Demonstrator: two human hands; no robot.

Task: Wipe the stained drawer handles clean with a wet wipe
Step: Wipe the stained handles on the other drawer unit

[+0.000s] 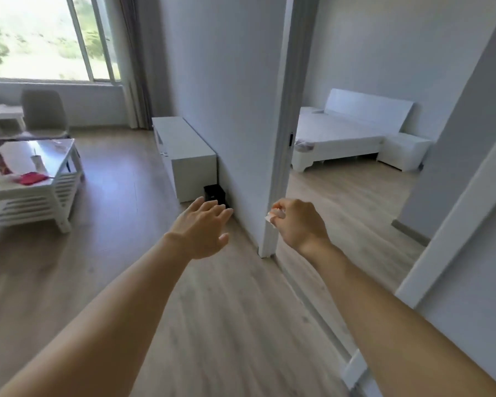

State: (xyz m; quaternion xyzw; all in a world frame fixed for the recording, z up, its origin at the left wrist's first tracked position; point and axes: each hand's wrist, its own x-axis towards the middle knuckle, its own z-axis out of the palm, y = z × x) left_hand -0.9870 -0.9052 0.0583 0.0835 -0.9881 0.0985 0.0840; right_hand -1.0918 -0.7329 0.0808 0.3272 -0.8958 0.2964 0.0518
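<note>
Two hands reach forward: the right hand (299, 224) has its fingers (278, 214) curled round a crumpled wet wipe (270, 217); the left hand (202, 229) is spread, holding nothing. A wall corner (265, 196) stands between them, with a white cabinet (184, 156) beyond.

The wet wipe (273, 216) shows only as a small crumpled white edge past the curled fingers (278, 210) of the right hand (299, 224); the rest is hidden. The white cabinet (184, 156) shows its handles too small to judge for stains. The tabletop (17, 156) is cut off at the left edge, its clutter blurred.
</note>
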